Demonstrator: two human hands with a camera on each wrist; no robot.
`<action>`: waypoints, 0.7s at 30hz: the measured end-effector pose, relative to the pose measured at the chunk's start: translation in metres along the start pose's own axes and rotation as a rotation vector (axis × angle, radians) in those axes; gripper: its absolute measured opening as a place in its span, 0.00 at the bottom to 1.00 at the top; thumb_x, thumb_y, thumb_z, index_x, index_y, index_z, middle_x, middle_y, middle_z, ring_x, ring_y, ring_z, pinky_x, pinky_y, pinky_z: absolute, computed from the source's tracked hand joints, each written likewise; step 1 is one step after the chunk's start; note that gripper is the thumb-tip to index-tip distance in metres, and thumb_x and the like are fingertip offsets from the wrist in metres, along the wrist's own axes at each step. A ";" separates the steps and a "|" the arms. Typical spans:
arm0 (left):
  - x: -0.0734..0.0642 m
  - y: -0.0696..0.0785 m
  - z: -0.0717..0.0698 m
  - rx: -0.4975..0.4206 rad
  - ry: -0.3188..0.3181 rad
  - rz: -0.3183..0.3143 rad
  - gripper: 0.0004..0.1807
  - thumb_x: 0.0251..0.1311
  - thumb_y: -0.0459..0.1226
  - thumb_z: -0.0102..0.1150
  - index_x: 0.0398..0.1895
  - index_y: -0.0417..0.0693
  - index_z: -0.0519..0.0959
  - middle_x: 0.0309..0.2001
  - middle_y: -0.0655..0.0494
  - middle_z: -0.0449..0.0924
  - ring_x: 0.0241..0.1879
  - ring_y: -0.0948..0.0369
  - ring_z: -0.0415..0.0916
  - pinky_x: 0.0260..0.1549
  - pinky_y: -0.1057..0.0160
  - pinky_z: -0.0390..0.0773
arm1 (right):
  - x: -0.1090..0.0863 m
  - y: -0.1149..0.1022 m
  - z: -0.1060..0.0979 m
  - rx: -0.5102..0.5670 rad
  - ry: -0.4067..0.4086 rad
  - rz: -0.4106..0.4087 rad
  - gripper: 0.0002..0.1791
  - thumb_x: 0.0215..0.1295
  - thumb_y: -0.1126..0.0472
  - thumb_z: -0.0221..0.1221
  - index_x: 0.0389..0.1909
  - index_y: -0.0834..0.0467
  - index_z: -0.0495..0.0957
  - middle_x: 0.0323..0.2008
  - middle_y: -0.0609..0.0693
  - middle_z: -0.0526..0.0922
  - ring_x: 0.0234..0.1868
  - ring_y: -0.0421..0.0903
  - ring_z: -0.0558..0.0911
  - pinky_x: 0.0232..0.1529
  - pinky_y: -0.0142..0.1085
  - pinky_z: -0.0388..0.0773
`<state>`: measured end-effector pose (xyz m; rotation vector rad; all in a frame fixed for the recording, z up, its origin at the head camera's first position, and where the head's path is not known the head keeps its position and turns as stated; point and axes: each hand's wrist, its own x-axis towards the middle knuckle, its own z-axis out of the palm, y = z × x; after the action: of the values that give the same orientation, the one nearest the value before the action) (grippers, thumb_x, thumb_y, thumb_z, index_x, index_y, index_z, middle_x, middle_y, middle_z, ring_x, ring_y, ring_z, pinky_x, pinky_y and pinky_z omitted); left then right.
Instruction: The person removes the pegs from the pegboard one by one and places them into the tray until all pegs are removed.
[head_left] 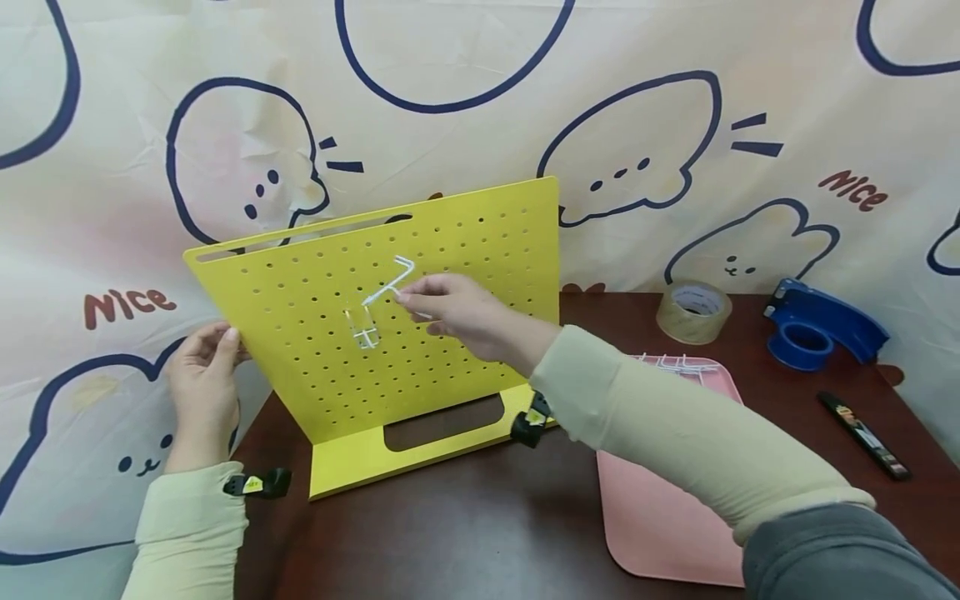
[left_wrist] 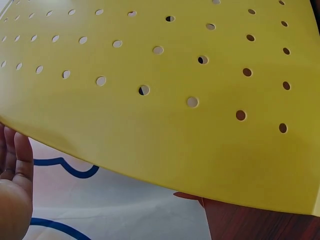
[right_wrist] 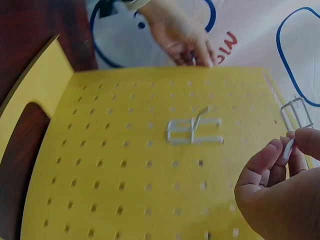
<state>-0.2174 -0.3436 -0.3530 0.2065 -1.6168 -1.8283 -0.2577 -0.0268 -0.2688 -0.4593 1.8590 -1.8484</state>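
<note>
A yellow pegboard (head_left: 420,350) stands tilted on its base on the table. My left hand (head_left: 202,379) holds its left side edge, the thumb by the edge and some fingers partly hidden; in the left wrist view, fingers (left_wrist: 22,155) meet that edge. My right hand (head_left: 465,317) pinches a white wire hook (head_left: 390,283) between thumb and fingertips, in front of the perforated face. The right wrist view shows this held hook (right_wrist: 298,114) apart from another white wire hook (right_wrist: 192,131), which is mounted on the board.
Right of the board lies a pink tray (head_left: 667,508) with several white wire hooks (head_left: 678,365) at its far end. Beyond it are a roll of clear tape (head_left: 693,312), a blue tape dispenser (head_left: 825,325) and a black marker-like object (head_left: 862,435). A patterned cloth (head_left: 465,50) hangs behind.
</note>
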 end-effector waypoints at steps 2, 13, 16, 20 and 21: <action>0.000 0.000 0.000 -0.007 0.004 -0.001 0.05 0.72 0.29 0.59 0.42 0.41 0.85 0.38 0.53 0.80 0.33 0.61 0.78 0.35 0.75 0.81 | -0.008 0.005 -0.011 -0.018 0.019 -0.011 0.18 0.78 0.62 0.57 0.60 0.70 0.75 0.43 0.55 0.77 0.45 0.48 0.75 0.54 0.41 0.76; -0.003 0.002 -0.001 -0.008 0.018 -0.038 0.05 0.72 0.31 0.60 0.44 0.41 0.85 0.40 0.53 0.80 0.35 0.61 0.79 0.37 0.76 0.81 | -0.048 0.042 -0.087 -0.046 0.179 0.078 0.19 0.80 0.61 0.55 0.60 0.73 0.74 0.49 0.59 0.79 0.43 0.47 0.77 0.42 0.32 0.76; -0.003 0.002 -0.002 -0.013 0.021 -0.054 0.06 0.72 0.32 0.60 0.45 0.41 0.85 0.41 0.53 0.80 0.36 0.61 0.79 0.37 0.76 0.81 | -0.059 0.052 -0.106 -0.086 0.215 0.095 0.20 0.81 0.60 0.54 0.60 0.73 0.74 0.45 0.56 0.80 0.43 0.46 0.78 0.44 0.33 0.76; -0.004 0.002 0.000 -0.004 0.016 -0.042 0.06 0.72 0.31 0.60 0.45 0.41 0.85 0.40 0.53 0.79 0.36 0.61 0.78 0.37 0.76 0.80 | -0.075 0.070 -0.134 -0.114 0.263 0.123 0.19 0.81 0.59 0.54 0.60 0.72 0.74 0.40 0.50 0.81 0.40 0.43 0.78 0.42 0.32 0.77; -0.004 0.002 0.001 0.001 0.012 -0.036 0.06 0.72 0.31 0.59 0.45 0.41 0.85 0.40 0.53 0.79 0.36 0.61 0.78 0.37 0.76 0.80 | -0.080 0.076 -0.142 -0.108 0.275 0.128 0.19 0.81 0.59 0.54 0.59 0.72 0.74 0.39 0.49 0.81 0.39 0.43 0.78 0.41 0.31 0.78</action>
<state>-0.2144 -0.3403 -0.3521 0.2485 -1.6149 -1.8502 -0.2622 0.1381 -0.3401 -0.1211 2.1216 -1.8050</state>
